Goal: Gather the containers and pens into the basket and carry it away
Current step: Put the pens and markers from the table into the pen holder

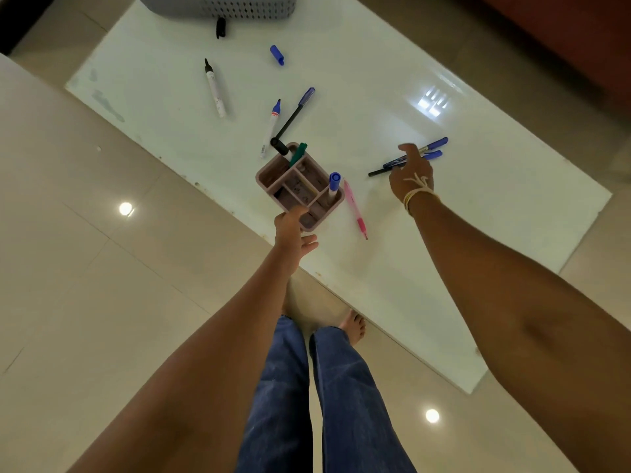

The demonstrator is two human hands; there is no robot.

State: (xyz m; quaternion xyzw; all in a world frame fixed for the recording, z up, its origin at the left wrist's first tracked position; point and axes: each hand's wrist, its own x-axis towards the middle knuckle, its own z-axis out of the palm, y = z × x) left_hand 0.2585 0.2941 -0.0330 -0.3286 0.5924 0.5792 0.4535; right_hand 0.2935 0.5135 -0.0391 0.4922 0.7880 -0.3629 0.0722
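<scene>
A pink divided pen holder (300,186) stands near the front edge of the white table (375,97). My left hand (292,230) grips its near rim, thumb over the edge. Green, black and blue markers stand in it. My right hand (411,172) reaches onto a bunch of blue pens (428,150) lying at the right and touches them; the grip is hidden. A pink pen (355,208) lies beside the holder. A white marker (215,88), a second white marker (271,128) and a dark pen (295,110) lie further back. The grey basket (218,5) sits at the far edge.
A blue cap (277,55) and a black cap (220,27) lie loose near the basket. The table is low, over a glossy tiled floor (85,268). My legs and bare feet (353,329) stand at the table's near edge. Dark furniture (580,35) runs along the right.
</scene>
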